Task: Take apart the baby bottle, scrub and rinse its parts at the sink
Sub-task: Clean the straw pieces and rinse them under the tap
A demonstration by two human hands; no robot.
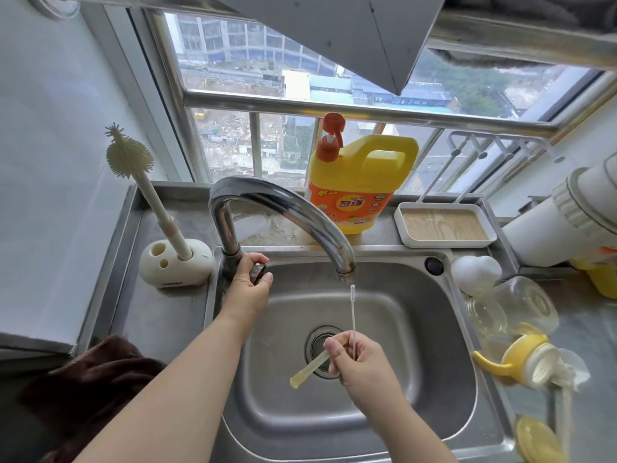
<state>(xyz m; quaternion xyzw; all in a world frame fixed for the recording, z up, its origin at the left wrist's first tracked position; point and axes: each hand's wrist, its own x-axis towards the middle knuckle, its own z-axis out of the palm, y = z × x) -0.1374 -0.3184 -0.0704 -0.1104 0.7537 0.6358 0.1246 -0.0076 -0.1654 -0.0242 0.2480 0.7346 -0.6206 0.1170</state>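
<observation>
My left hand grips the tap handle at the base of the chrome faucet. Over the steel sink, my right hand holds a yellowish straw tube and a thin white straw brush, whose tip stands just under the spout. No water shows at the spout. On the right counter lie the clear bottle body, the yellow handled collar with teat and a yellow cap.
A large bottle brush stands in a white holder left of the faucet. A yellow detergent jug and a white tray sit behind the sink. A white sponge and a dark brown cloth lie nearby.
</observation>
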